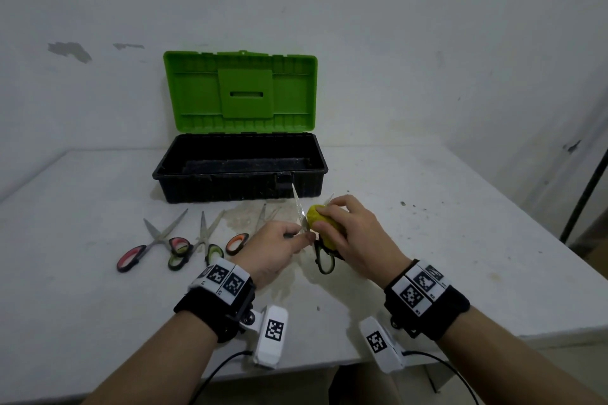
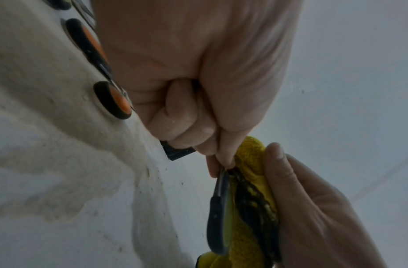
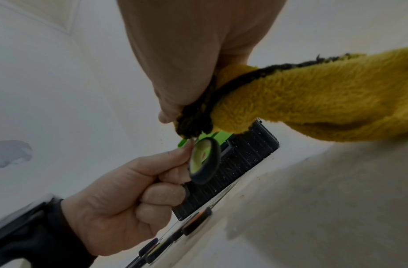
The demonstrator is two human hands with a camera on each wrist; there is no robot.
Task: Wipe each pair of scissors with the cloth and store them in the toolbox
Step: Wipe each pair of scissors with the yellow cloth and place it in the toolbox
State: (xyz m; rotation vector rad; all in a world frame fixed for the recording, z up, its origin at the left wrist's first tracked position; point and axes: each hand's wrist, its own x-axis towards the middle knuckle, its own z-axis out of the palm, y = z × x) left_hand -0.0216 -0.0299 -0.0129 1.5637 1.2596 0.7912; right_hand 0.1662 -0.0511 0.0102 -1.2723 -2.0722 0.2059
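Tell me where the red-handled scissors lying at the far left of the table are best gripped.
Grip the red-handled scissors by the black-and-red handle loops, coming from the near side. The open blades point away towards the toolbox, so the loops face you and keep fingers off the edges.

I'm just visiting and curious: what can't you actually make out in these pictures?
- Head view: most of the orange-handled scissors, hidden behind the left hand.
- Head view: the toolbox floor, too dark to tell.
- All views: where the yellow cloth meets the blade, covered by the right hand.
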